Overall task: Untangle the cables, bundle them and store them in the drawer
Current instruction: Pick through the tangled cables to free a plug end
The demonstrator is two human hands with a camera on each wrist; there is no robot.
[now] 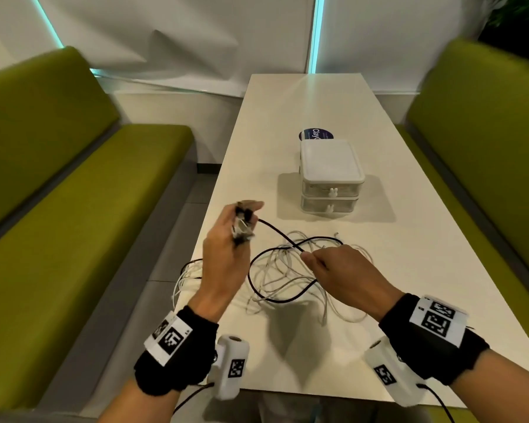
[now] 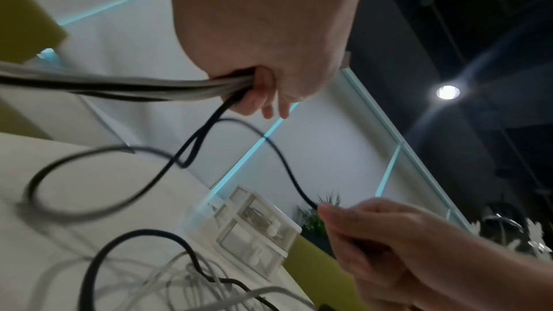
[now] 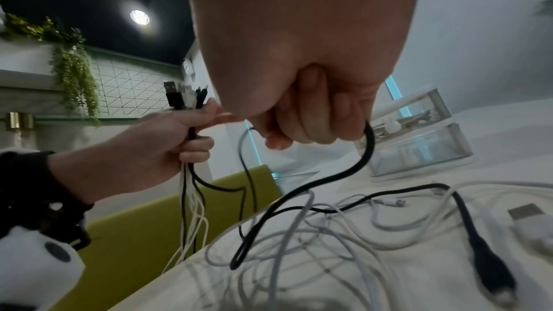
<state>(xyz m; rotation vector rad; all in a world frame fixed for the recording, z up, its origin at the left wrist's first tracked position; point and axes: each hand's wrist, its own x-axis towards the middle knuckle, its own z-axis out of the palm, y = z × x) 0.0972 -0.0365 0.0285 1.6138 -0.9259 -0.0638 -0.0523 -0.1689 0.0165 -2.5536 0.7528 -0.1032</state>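
Both wrists, each strapped with a black band and a white camera, hover over the near edge of the white table [image 1: 379, 123]. Raised above the near left corner, the left hand [image 1: 226, 251] has its fingers curled round a gathered bunch of cable ends [image 3: 182, 96], black and white plugs standing up out of the fist while their cords hang down past the table's left edge. Lower and to the right, the right hand [image 1: 345, 276] is closed on a black cable [image 1: 275, 233] that runs up to the left fist and loops down into the loose white cables [image 1: 287, 270] heaped near the near edge. Well beyond the heap, toward the middle of the table, stands the two-drawer organiser [image 1: 330, 178], both drawers pushed in.

Judging by this, the black cable is being drawn free of the tangle. To do it well, the right hand should slide along the cord with a loose hold, lifting it clear of each white loop rather than tugging, since a hard pull would likely tighten the knot or drag the heap off the edge. Only then gather and coil.
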